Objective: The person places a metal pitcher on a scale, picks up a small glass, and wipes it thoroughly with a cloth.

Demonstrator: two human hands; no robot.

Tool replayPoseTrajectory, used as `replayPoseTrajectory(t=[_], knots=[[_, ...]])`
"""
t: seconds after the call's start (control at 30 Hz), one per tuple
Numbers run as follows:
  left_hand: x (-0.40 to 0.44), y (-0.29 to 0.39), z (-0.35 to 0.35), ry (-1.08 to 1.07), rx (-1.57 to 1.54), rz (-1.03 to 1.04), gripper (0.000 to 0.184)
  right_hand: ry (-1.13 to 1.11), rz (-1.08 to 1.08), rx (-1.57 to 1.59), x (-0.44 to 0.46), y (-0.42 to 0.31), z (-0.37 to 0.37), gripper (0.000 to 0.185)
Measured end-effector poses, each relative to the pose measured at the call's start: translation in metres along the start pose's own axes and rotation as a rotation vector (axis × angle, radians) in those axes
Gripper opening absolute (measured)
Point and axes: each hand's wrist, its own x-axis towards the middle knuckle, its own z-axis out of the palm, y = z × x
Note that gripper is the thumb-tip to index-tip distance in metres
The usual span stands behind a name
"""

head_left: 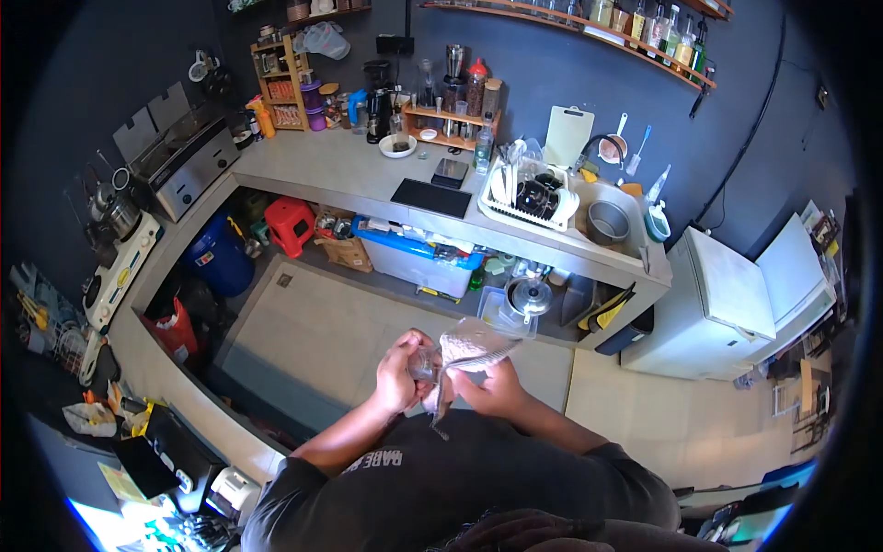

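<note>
Close to my chest, my left hand is wrapped round a clear glass. A light cloth with a darker striped edge lies against the glass's right side and hangs down below it. My right hand holds this cloth from underneath, its fingers partly covered by the folds. Both hands are close together, with the glass and cloth between them.
Ahead runs a grey counter with a white dish rack, a sink holding a metal pot, and a black mat. A steel appliance stands left. A white chest freezer stands right.
</note>
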Motion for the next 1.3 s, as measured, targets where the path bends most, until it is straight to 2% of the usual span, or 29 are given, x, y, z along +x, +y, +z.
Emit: replayPoseTrajectory(t=[0.03,0.13,0.17,0.27,0.3,0.4,0.43,0.53,0.57,0.67,0.7,0.8,0.83,0.9,0.97,1.0,1.03,1.07,1.1,1.2,1.23,1.27,1.3], knots=[[0.001,-0.001,-0.010,-0.154,0.013,0.043,0.028,-0.052,0.008,-0.095,0.000,0.007,-0.001,0.036],[0.000,-0.022,0.002,-0.194,0.366,0.411,0.020,-0.105,0.274,0.013,0.003,0.001,0.002,0.040],[0.001,-0.022,-0.005,-0.198,0.560,0.636,0.014,-0.211,0.327,-0.012,0.008,0.001,-0.001,0.042],[-0.013,-0.004,0.006,-0.081,0.824,0.620,0.015,-0.351,0.607,-0.130,0.007,0.005,-0.002,0.044],[-0.009,-0.009,0.001,-0.014,0.746,0.560,0.014,-0.344,0.465,-0.169,0.002,-0.007,-0.009,0.043],[0.010,-0.040,-0.021,0.060,0.320,0.183,0.013,-0.242,0.225,-0.162,-0.018,0.019,-0.011,0.043],[-0.003,-0.022,-0.002,0.084,0.602,0.296,0.010,-0.165,0.256,-0.119,-0.009,0.004,-0.008,0.042],[-0.003,-0.015,-0.004,-0.089,0.903,1.145,0.008,-0.450,0.036,0.065,0.002,0.025,-0.002,0.041],[-0.003,-0.012,-0.005,-0.161,0.897,1.196,0.008,-0.750,0.082,-0.334,0.007,0.017,0.001,0.038],[-0.009,-0.010,-0.007,-0.014,0.854,0.580,0.011,-0.376,0.196,-0.062,-0.009,0.019,-0.008,0.036],[-0.001,-0.009,0.000,-0.018,0.791,0.578,0.013,-0.249,0.233,0.027,-0.013,0.021,-0.009,0.035],[-0.007,-0.018,-0.005,0.015,0.815,0.563,0.016,-0.237,0.457,0.132,-0.017,0.034,-0.001,0.041],[-0.010,-0.017,-0.001,-0.013,0.769,0.694,0.019,-0.274,0.272,0.008,-0.016,0.038,-0.003,0.044],[-0.006,-0.017,-0.003,0.047,0.695,0.674,0.021,-0.337,-0.088,-0.238,-0.020,0.045,-0.010,0.048],[0.004,-0.022,-0.005,0.143,0.521,0.610,0.021,-0.266,0.005,-0.083,-0.024,0.041,-0.002,0.044],[0.005,-0.020,-0.005,0.168,0.416,0.535,0.021,-0.226,0.047,-0.003,-0.027,0.038,0.001,0.041],[0.005,-0.017,-0.003,0.193,0.310,0.460,0.021,-0.185,0.191,0.099,-0.019,0.019,0.005,0.039],[0.004,-0.016,-0.003,0.217,0.204,0.382,0.021,-0.205,0.207,0.128,-0.018,0.019,0.008,0.036],[0.004,-0.017,-0.009,0.207,0.258,0.359,0.023,-0.225,0.224,0.157,-0.016,0.018,0.010,0.033],[0.001,-0.022,0.002,0.110,0.772,0.917,0.022,-0.097,0.144,0.107,-0.009,0.011,0.025,0.035],[0.002,-0.021,-0.002,-0.002,0.815,0.996,0.021,-0.052,0.269,0.292,-0.009,0.014,0.028,0.040],[-0.001,-0.018,-0.002,-0.091,0.894,1.081,0.023,-0.068,0.224,0.241,-0.008,0.013,0.026,0.044],[0.003,-0.017,-0.001,-0.089,0.892,1.070,0.021,-0.085,0.181,0.191,-0.006,0.009,0.022,0.048]])
